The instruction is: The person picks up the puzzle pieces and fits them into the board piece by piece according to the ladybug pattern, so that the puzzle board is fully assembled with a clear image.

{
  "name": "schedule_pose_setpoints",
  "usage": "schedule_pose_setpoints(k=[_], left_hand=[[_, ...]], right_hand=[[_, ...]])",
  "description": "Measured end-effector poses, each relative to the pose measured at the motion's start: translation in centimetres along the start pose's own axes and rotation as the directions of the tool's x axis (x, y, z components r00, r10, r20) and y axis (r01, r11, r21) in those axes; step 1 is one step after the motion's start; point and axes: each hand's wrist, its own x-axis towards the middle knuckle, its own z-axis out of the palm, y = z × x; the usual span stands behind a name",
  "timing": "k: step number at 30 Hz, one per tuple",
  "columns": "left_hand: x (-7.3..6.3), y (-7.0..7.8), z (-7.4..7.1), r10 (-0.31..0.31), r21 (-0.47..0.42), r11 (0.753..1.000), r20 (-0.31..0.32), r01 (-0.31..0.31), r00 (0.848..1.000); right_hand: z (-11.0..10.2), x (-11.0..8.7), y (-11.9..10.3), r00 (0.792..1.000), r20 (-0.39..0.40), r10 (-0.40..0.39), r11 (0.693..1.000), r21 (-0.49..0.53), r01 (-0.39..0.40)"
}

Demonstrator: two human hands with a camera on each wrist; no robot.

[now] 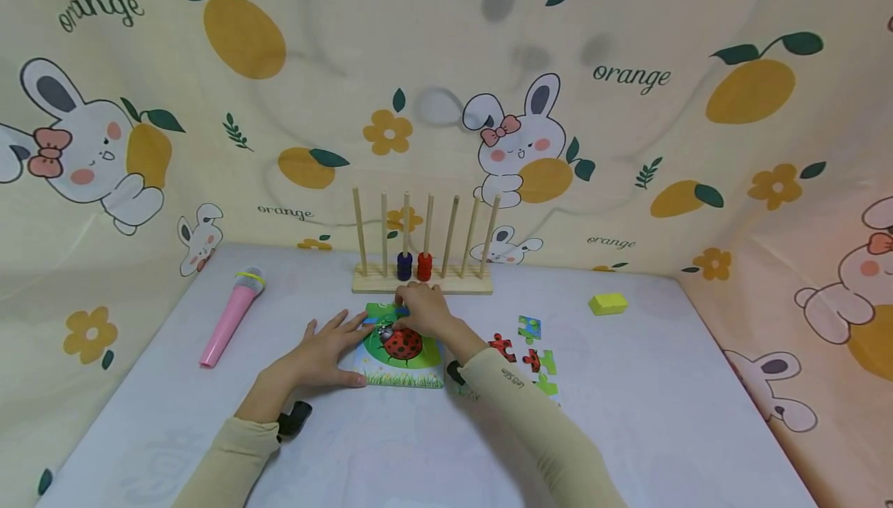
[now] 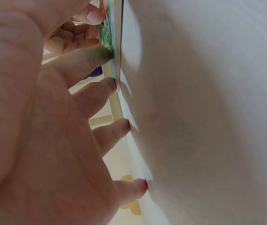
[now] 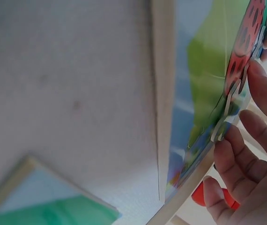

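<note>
Square ladybug jigsaw board [image 1: 408, 378] is placed flat mid-table, in front of the pale wooden peg stand [image 1: 446, 285]. Board's left edge is touched by the left hand [image 1: 322, 354], fingers spread apart, nothing gripped. A small blue-edged jigsaw piece [image 1: 402, 312] is pinched by the curled fingers of the right hand [image 1: 427, 312], at the board's upper part, above the ladybug. Key relation, as judged: piece to board directly beneath the right fingertips; seating depends on its turn. Its long axis can't be told, mostly covered. Loose red, green and blue pieces [image 1: 502, 347] are scattered right of the board, beyond the right forearm; the right hand is nearer to them.
</note>
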Motion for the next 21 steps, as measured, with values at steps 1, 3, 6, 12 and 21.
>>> schedule_pose_setpoints(k=[1,3,6,12,21], left_hand=[[0.0,0.0,0.0,-0.002,-0.001,1.000,0.002,0.002,1.000],[0.0,0.1,0.0,0.000,-0.002,1.000,0.001,0.000,1.000],[0.0,0.1,0.0,0.006,0.000,1.000,-0.005,-0.006,1.000],[0.0,0.0,0.1,0.004,0.006,1.000,-0.009,-0.004,1.000],[0.0,0.0,0.1,0.004,0.016,1.000,-0.007,-0.003,1.000]], right_hand=[[0.0,0.0,0.0,1.000,0.000,-0.001,1.000,-0.002,0.001],[0.1,0.0,0.0,1.000,0.000,-0.004,1.000,-0.005,0.004],[0.1,0.0,0.0,1.000,-0.001,-0.007,1.000,-0.012,0.007],[-0.1,-0.1,0.0,1.000,-0.005,-0.015,1.000,-0.005,0.015],[-1.2,-2.9,-0.1,0.996,0.068,-0.055,0.995,-0.085,0.060]])
